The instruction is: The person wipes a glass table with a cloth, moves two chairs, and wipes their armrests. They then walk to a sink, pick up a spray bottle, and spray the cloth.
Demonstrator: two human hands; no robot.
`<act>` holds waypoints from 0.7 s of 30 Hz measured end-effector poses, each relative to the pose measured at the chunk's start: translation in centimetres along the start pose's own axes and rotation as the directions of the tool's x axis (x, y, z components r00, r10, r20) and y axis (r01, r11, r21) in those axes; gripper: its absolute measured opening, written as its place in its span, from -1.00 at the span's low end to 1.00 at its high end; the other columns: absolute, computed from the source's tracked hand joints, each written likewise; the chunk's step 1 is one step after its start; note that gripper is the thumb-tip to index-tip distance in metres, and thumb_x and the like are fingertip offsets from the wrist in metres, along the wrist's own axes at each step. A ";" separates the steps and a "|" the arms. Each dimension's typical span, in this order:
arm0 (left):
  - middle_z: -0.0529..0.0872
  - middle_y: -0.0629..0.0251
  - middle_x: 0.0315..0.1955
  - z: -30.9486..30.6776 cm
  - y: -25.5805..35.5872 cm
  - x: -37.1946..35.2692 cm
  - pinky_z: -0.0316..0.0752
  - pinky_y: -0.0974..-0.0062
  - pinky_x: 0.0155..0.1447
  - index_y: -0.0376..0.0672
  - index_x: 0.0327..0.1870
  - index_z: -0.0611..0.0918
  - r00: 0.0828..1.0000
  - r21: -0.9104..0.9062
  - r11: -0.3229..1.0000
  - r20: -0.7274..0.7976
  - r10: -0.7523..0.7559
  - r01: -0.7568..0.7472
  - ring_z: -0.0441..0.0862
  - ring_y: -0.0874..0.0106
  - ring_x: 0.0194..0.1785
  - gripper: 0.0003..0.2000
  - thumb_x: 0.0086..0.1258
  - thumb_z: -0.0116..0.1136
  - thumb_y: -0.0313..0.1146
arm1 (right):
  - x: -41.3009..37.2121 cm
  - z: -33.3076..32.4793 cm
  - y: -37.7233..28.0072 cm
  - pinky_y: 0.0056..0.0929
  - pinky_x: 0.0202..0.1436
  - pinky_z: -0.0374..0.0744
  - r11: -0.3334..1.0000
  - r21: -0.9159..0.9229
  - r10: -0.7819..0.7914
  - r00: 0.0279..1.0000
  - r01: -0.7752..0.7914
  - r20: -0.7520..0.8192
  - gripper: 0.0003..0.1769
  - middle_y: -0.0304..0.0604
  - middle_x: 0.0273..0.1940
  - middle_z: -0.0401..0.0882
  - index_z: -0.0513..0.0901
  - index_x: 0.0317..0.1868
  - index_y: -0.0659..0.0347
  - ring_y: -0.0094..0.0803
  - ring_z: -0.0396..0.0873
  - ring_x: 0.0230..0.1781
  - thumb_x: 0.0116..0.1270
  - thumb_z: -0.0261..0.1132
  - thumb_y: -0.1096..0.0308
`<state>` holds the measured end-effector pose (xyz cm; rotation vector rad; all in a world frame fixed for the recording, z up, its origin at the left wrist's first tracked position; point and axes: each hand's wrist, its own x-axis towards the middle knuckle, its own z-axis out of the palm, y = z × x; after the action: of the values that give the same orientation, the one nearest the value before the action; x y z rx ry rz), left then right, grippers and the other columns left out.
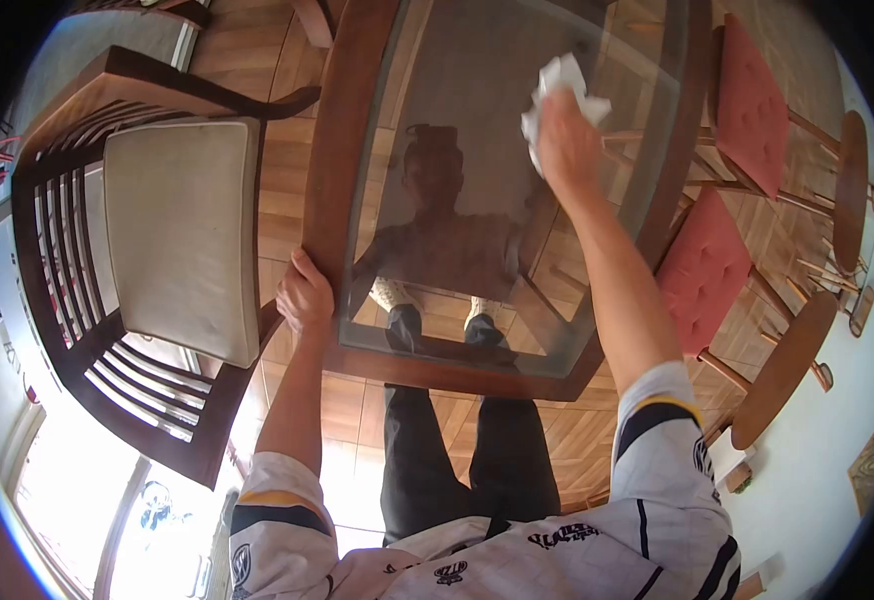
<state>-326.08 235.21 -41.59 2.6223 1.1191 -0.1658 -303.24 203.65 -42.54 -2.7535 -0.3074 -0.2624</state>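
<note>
My right hand (567, 145) is closed on a crumpled white cloth or tissue (560, 76), pressed on or close over the glass top (447, 90) near its right side. The hand is slightly blurred. My left hand (305, 293) grips the left edge of the table's brown wooden frame (329, 180), near the front corner, its thumb on top and its fingers partly hidden. A reflection of a person shows in the glass, and through it the floor and two shoes are visible.
A dark wooden armchair with a beige cushion (182, 235) stands close at the left. On the right are chairs with red tufted seats (707, 270) and rounded wooden backs (785, 372). Wooden flooring (347, 415) lies below, with a white wall beyond the right chairs.
</note>
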 end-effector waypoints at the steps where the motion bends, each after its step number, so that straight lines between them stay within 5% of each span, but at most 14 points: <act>1: 0.67 -0.23 -0.40 -0.2 0.1 0.0 0.50 -0.10 -0.19 -0.30 -0.20 0.70 1.000 0.002 1.000 0.013 0.001 -0.001 0.61 -0.21 -0.29 -0.38 0.52 -0.36 0.06 | 2.6 1.8 -1.4 -0.04 -0.31 0.58 0.999 -0.003 -0.054 0.998 0.054 -0.012 -0.90 0.06 -0.33 0.62 0.42 -0.21 0.24 0.05 0.63 -0.34 0.40 0.01 0.41; 4: 0.67 -0.23 -0.41 -0.4 0.5 0.2 0.51 -0.11 -0.20 -0.28 -0.16 0.70 0.999 0.001 1.000 0.038 0.014 -0.014 0.61 -0.21 -0.29 -0.40 0.53 -0.37 0.04 | 6.2 5.8 -9.8 -0.17 -0.28 0.64 0.976 0.133 -0.162 0.983 0.173 -0.086 -0.85 0.12 -0.28 0.63 0.48 -0.18 0.35 -0.01 0.66 -0.34 0.31 0.06 0.47; 5: 0.67 -0.23 -0.41 -0.4 0.3 0.2 0.50 -0.11 -0.20 -0.28 -0.17 0.70 0.999 0.002 1.000 0.034 0.011 -0.011 0.61 -0.22 -0.30 -0.40 0.53 -0.37 0.04 | 5.8 5.4 -13.8 -0.25 -0.35 0.65 0.988 0.128 -0.097 0.992 0.087 0.077 -0.86 0.09 -0.29 0.62 0.48 -0.20 0.32 -0.08 0.67 -0.33 0.27 0.11 0.45; 9: 0.66 -0.23 -0.42 -0.2 0.2 0.2 0.50 -0.11 -0.23 -0.29 -0.20 0.69 1.000 -0.034 0.999 -0.005 0.015 -0.015 0.61 -0.22 -0.32 -0.40 0.53 -0.37 0.03 | -1.4 5.0 -20.6 -0.35 -0.45 0.63 0.946 0.148 -0.318 0.917 0.289 0.241 -0.85 -0.08 -0.36 0.57 0.47 -0.24 0.24 -0.24 0.66 -0.34 0.21 0.18 0.38; 16: 0.66 -0.20 -0.47 0.6 -0.7 0.3 0.49 -0.10 -0.24 -0.31 -0.26 0.70 0.999 -0.046 0.998 -0.033 0.030 -0.031 0.61 -0.19 -0.34 -0.38 0.52 -0.33 0.06 | -10.4 -0.5 -8.2 -0.23 -0.45 0.58 0.948 0.174 -0.292 0.945 0.266 0.148 -0.91 -0.08 -0.39 0.51 0.47 -0.24 0.23 -0.17 0.60 -0.45 0.24 0.15 0.49; 21: 0.66 -0.19 -0.47 -0.1 0.0 0.1 0.49 -0.09 -0.25 -0.30 -0.27 0.70 0.999 -0.048 0.998 -0.018 0.031 -0.032 0.61 -0.20 -0.35 -0.40 0.52 -0.31 0.04 | -24.7 -8.8 2.6 -0.14 -0.42 0.56 0.989 0.066 -0.145 0.869 0.129 0.473 -0.88 -0.05 -0.39 0.50 0.49 -0.19 0.22 -0.09 0.58 -0.43 0.27 0.19 0.43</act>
<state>-326.01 235.32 -41.49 2.6018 1.0730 -0.1076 -327.57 193.58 -40.71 -2.7312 -0.6289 0.3971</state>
